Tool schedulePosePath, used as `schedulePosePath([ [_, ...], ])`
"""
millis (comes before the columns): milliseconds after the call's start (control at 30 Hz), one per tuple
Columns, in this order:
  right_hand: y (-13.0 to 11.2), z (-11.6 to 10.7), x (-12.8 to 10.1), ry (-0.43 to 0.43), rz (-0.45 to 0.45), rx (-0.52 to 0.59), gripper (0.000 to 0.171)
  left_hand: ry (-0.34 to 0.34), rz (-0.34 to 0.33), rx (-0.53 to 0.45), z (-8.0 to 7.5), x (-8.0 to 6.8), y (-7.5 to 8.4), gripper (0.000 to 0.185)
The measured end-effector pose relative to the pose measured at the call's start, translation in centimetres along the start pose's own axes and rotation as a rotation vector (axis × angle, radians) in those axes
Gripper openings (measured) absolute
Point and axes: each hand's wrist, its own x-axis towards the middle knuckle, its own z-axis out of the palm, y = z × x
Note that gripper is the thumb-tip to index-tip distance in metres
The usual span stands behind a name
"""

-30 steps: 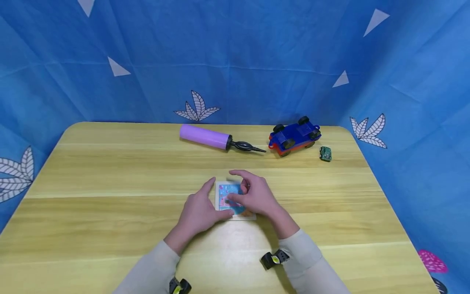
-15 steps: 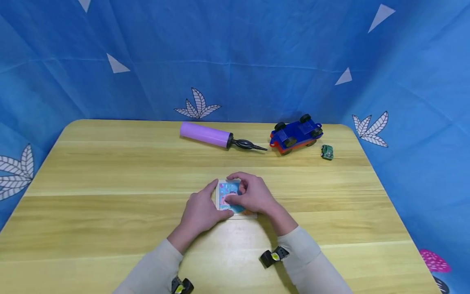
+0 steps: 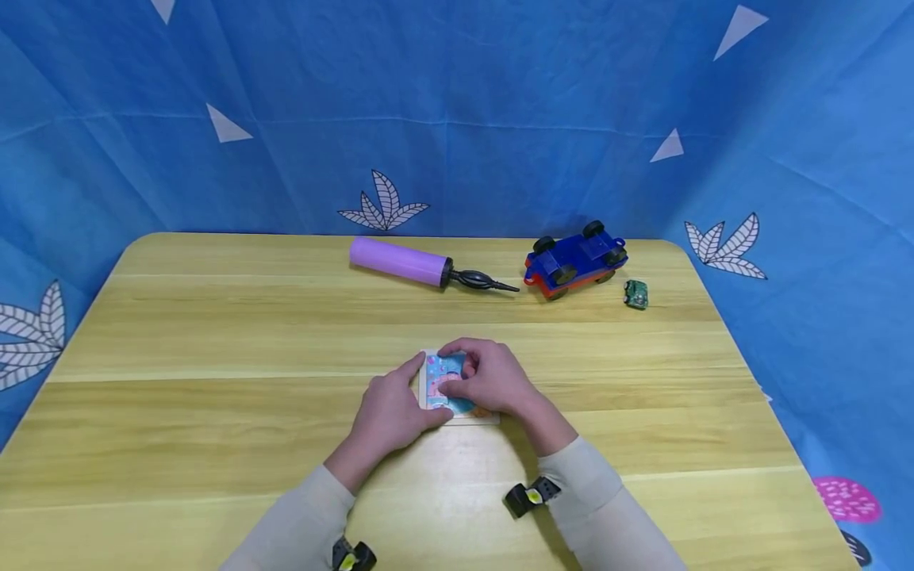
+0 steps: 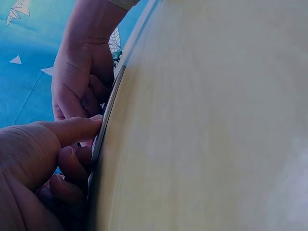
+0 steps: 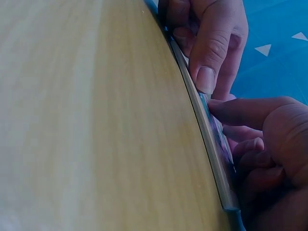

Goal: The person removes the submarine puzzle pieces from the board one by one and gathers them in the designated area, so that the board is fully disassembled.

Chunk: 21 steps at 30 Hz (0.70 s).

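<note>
A small wooden jigsaw puzzle [image 3: 432, 382] with a blue and pink picture lies flat at mid-table in the head view. My left hand [image 3: 389, 406] grips its left side, index finger at the far left corner and thumb over the near edge. Across the picture comes my right hand [image 3: 493, 376], thumb on the pink part and index finger bent to the far edge. The right wrist view catches the puzzle [image 5: 211, 149] nearly edge-on, both thumbs on its face. The right hand covers much of the picture's right half, hiding any loose piece under it.
Behind the hands lies a purple hand pump [image 3: 400, 262] with a black nozzle. Right of it, a blue and red toy car [image 3: 577, 262] rests wheels up, beside a small green toy car [image 3: 635, 294]. A blue cloth [image 3: 457, 103] hangs around the wooden table [image 3: 214, 357].
The right index finger has come down to the puzzle's far edge, and its thumb has shifted slightly left. The left hand holds its place. The whole view has tilted a little.
</note>
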Motion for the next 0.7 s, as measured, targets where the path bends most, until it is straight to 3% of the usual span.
schedulePosePath([
  [700, -0.56, -0.13, 0.37, -0.047, 0.028, -0.065, 0.04, -0.027, 0.001, -0.061, -0.07, -0.07, -0.02, 0.098],
])
